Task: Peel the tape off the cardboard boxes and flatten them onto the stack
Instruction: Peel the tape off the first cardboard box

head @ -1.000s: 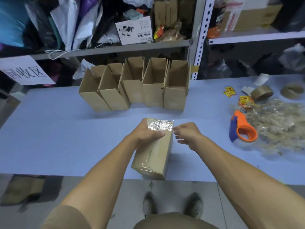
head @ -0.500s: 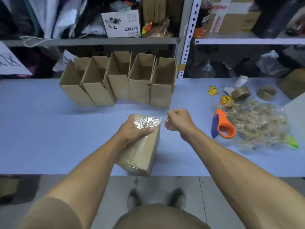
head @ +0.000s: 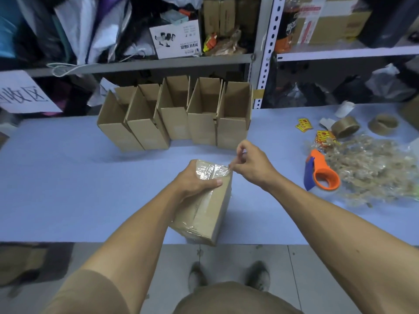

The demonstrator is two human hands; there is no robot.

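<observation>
A sealed cardboard box (head: 215,214) wrapped in clear tape stands tilted at the near edge of the blue table (head: 56,182). My left hand (head: 195,180) grips its upper end, thumb across the side. My right hand (head: 251,164) sits at the box's top right corner, fingers curled, pinching the shiny tape (head: 215,169) there. Whether a strip has lifted is too small to tell.
Several open, empty cardboard boxes (head: 176,116) stand in a row at the back of the table. To the right lie an orange tape dispenser (head: 322,173), a heap of peeled tape (head: 371,171), two tape rolls (head: 344,126) and yellow stickers (head: 303,124). Cluttered shelves (head: 158,62) rise behind.
My right hand has moved in from just beside the box to its top right corner and now pinches the tape. My left hand keeps its grip on the box.
</observation>
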